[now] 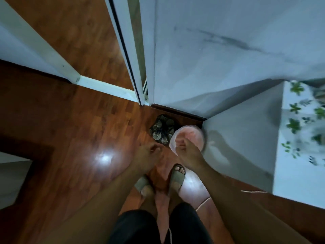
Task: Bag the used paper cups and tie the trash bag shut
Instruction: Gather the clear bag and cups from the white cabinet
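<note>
Your right hand point(186, 149) grips the near rim of what looks like a pink translucent bag point(190, 135), fingers curled over the edge. Its round mouth faces up at you, but blur hides whether anything lies inside. It hangs above the wooden floor point(70, 131), in the corner where the dark baseboard point(177, 111) meets the side of the white cabinet point(246, 131).

Your left hand point(147, 153) hovers just beside the right one, apart from the bag. Its fingers are curled in toward the thumb, and you cannot tell whether they pinch anything.

A dark bundle with a pale leaf pattern point(162, 132) sits on the floor against the baseboard, just left of the bag. Your feet in grey slippers point(177, 176) stand below the hands. A thin white cord point(203, 202) trails over the floor near your right foot. A leaf-printed cloth point(299, 120) covers the cabinet top at the right edge
</note>
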A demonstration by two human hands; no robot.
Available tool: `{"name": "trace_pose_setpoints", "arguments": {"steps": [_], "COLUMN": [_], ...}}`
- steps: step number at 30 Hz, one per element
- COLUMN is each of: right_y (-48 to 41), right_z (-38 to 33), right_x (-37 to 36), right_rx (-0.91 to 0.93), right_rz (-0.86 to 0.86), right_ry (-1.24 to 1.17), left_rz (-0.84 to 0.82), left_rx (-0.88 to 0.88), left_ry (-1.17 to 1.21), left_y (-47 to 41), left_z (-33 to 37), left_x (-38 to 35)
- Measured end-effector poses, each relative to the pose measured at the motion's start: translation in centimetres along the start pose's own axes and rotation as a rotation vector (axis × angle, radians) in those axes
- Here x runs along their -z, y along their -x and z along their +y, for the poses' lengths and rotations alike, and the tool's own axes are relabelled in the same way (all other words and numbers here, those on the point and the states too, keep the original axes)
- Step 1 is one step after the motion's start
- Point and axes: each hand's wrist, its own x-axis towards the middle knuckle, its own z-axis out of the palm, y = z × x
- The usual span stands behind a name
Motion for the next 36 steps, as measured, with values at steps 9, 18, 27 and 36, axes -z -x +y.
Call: {"name": "trace_pose_setpoints", "arguments": {"steps": [9, 18, 27, 36], "right_y": [15.5, 20.3, 24.4, 25.4], "right_z": [-3.3, 2.0, 9.6, 13.7], "right_x": [7.8, 16.0, 29.1, 39.2], "right_rx": [0.057, 0.142, 0.267, 0.293], "right_rz": [0.192, 0.432, 0.498, 0.532], "right_ry": [-0.089, -0.205, -0.245, -0.174], "left_rz": [-0.083, -0.058, -0.055, -0.038], "left_rx": [-0.108, -0.245, -0.395, -0.302], "left_ry": [0.048, 0.014, -0.019, -0.017], "left_y": [9.3, 10.1, 10.5, 11.4], "left_z": [10.8, 21.1, 32.6, 37.4], "left_x": [3.2, 0.2, -9.5, -18.0]}}
